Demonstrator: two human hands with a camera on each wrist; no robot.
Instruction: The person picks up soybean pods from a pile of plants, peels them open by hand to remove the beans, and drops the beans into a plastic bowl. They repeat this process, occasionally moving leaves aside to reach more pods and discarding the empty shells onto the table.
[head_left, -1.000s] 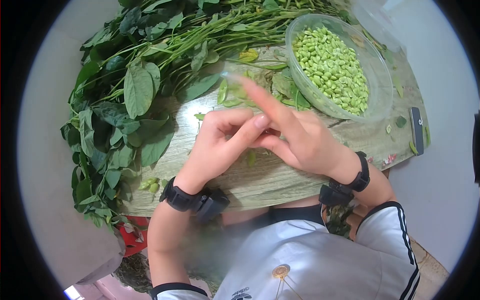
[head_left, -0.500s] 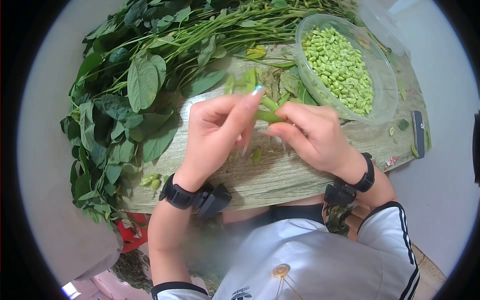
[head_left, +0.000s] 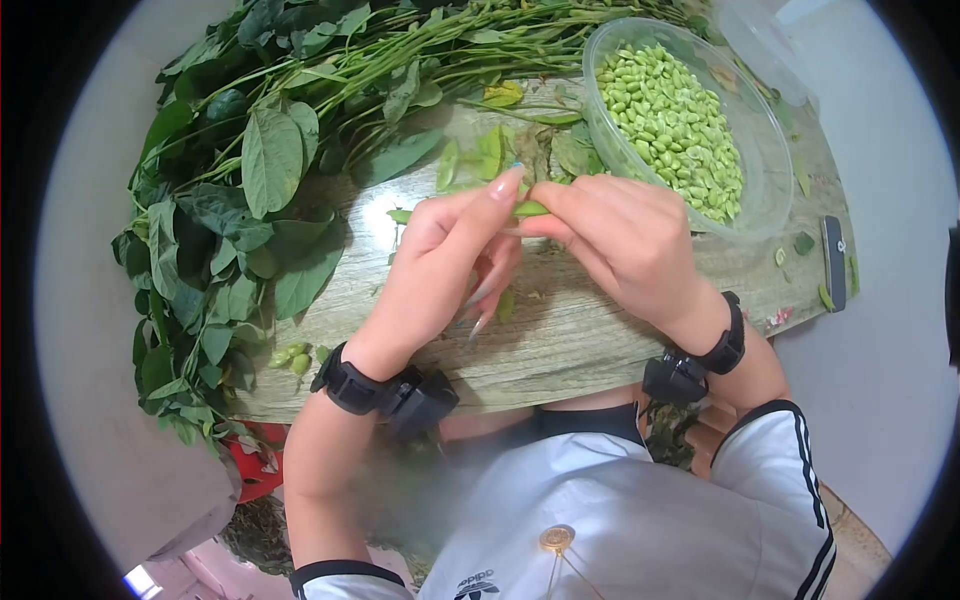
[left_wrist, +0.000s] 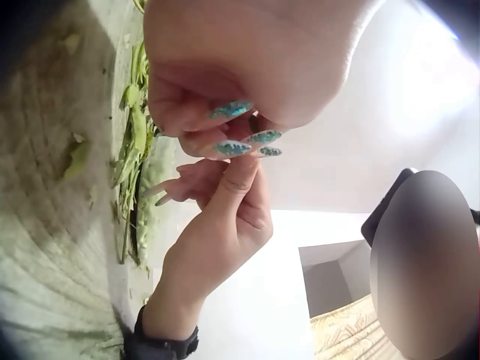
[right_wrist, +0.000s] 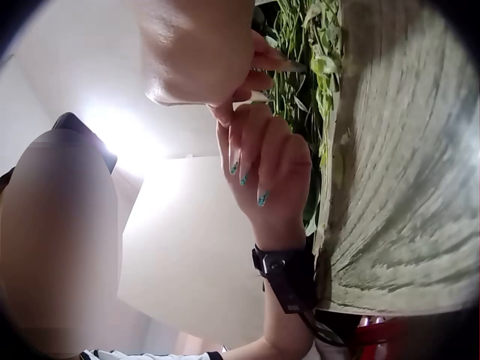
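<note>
A green bean pod [head_left: 529, 209] spans the small gap between the hands in the head view. My right hand [head_left: 632, 243] pinches its right end between thumb and curled fingers. At the other end, my left hand [head_left: 438, 258] has its thumb and index finger pinched around the pod. In the left wrist view, the fingertips of both hands meet, and the curled left fingers [left_wrist: 234, 148] have long teal nails. The right wrist view also has the hands together, with the pod hidden behind the fingers. Loose empty pods [head_left: 490, 152] lie on the table beyond the hands.
A clear plastic bowl [head_left: 765, 190] of shelled green beans [head_left: 670, 125] stands at the back right. Leafy bean stalks [head_left: 275, 160] heap along the left and back. A dark flat object [head_left: 833, 262] lies at the table's right edge. Several pods [head_left: 292, 357] sit front left.
The right index finger, stretched up and left a second ago, is now curled. Half a second ago more green pod showed between the hands; since then the right hand has moved closer to the left.
</note>
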